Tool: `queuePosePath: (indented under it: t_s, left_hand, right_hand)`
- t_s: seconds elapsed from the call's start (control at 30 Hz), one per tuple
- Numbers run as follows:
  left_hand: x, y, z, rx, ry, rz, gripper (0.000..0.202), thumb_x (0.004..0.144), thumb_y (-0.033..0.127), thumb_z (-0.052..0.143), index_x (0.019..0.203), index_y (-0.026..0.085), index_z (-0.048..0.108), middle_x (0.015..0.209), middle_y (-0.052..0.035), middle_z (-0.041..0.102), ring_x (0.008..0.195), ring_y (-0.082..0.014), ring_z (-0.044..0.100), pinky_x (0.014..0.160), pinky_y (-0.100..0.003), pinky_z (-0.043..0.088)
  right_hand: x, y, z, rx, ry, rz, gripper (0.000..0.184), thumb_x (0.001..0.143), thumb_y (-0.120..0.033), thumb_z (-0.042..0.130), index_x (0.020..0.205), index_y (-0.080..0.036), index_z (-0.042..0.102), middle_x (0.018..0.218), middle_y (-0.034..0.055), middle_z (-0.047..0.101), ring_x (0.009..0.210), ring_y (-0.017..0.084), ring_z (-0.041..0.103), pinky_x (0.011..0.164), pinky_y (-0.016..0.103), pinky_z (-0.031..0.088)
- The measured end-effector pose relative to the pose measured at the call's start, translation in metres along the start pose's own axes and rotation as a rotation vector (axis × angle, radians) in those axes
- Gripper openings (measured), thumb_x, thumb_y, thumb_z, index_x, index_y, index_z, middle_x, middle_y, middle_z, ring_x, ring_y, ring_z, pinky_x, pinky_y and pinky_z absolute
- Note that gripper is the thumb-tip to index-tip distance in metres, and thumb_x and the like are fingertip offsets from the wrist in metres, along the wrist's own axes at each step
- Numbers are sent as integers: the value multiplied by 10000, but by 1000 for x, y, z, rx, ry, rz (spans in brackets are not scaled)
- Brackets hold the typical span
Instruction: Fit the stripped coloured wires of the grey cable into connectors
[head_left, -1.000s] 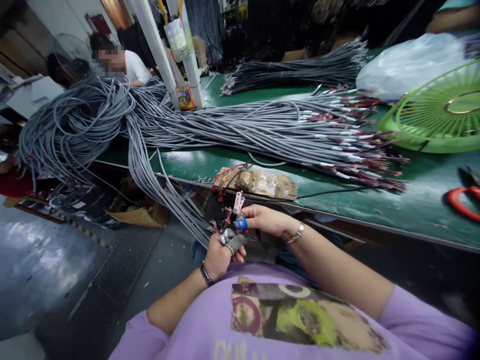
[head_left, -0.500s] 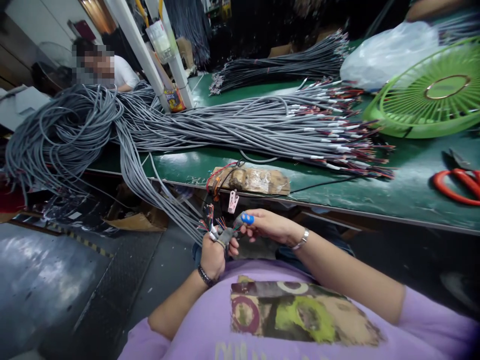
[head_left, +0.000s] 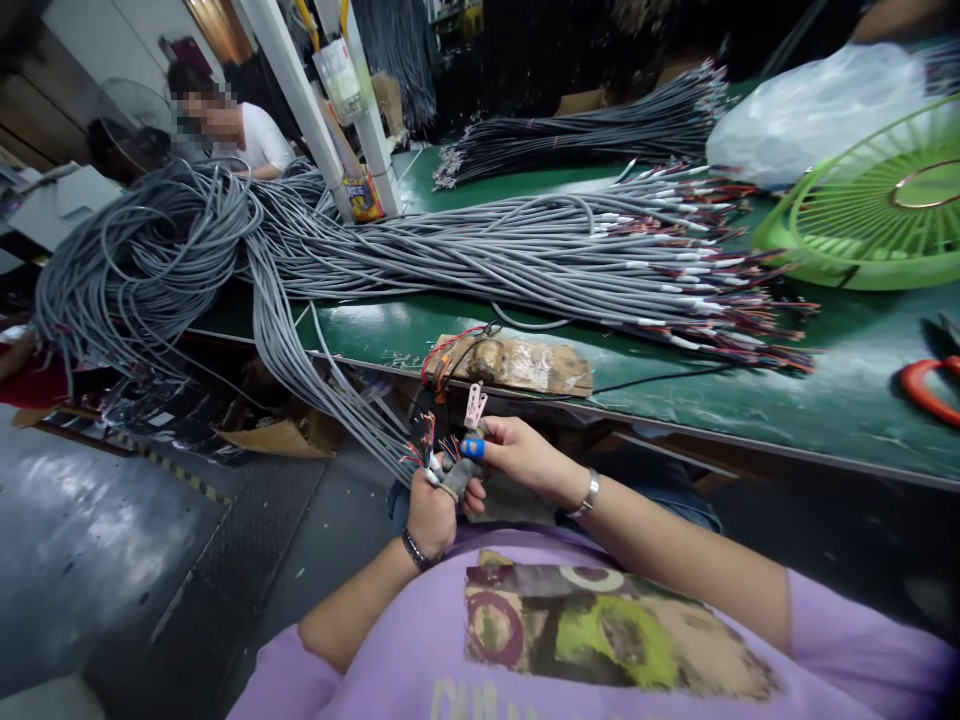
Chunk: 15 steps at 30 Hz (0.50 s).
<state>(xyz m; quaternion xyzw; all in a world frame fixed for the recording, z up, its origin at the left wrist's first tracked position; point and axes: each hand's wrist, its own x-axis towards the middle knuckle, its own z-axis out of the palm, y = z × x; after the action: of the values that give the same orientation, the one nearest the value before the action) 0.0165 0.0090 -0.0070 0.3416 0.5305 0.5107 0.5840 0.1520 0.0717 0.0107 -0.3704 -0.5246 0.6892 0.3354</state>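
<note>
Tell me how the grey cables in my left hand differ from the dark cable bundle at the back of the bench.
The grey cables are light; the dark cable bundle looks nearly black. The grey cables slope down past the edge of the green bench to your left hand; the dark cable bundle lies on its top, away from your hands. Both are many cables gathered side by side.

I'm getting grey cables (head_left: 450, 240) across centre and left, white sleeves (head_left: 686, 342) by their red, orange and dark wire ends (head_left: 784, 355). Tabletop (head_left: 847, 405): green. Pink clothespin (head_left: 475, 406) mid-frame. Right hand (head_left: 525, 458) has a blue finger wrap (head_left: 472, 448), left hand (head_left: 431, 515) a grey finger cover (head_left: 459, 480). Lilac shirt (head_left: 397, 630) at bottom, print (head_left: 592, 630) in maroon, lime, tan. Far right I see a lime-green fan (head_left: 930, 188), red scissor handle (head_left: 910, 388). Yellow-and-black striped floor tape (head_left: 176, 472), lower left. White plastic bag (head_left: 810, 120), upper right.
</note>
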Motion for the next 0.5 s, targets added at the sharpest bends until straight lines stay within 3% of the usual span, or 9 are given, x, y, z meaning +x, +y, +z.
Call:
queuePosePath:
  t_s: [0.23, 0.43, 0.5]
  left_hand:
    - [2, 12, 4, -156, 90, 7, 365, 673, 466, 727, 669, 167, 517, 485, 29, 588, 349, -80, 496, 363, -182, 337]
    - [2, 12, 1, -241, 130, 9, 363, 661, 458, 737, 676, 162, 528, 475, 33, 579, 344, -76, 492, 349, -175, 326]
    - [1, 12, 0, -257, 125, 18, 349, 666, 449, 735, 682, 164, 535, 477, 35, 581, 346, -79, 496, 347, -174, 330]
  right_hand:
    - [-5, 3, -2, -7, 73, 23, 363, 635, -464, 765, 617, -175, 547, 534, -45, 488, 494, 78, 398, 483, 226, 344]
    - [-12, 9, -8, 64, -30, 61, 370, 594, -435, 803, 591, -167, 548, 534, -43, 490, 508, 74, 399, 487, 215, 342]
    - [-12, 10, -11, 143, -8, 89, 383, 586, -430, 812, 572, -168, 534, 509, -51, 466, 490, 66, 389, 488, 211, 358]
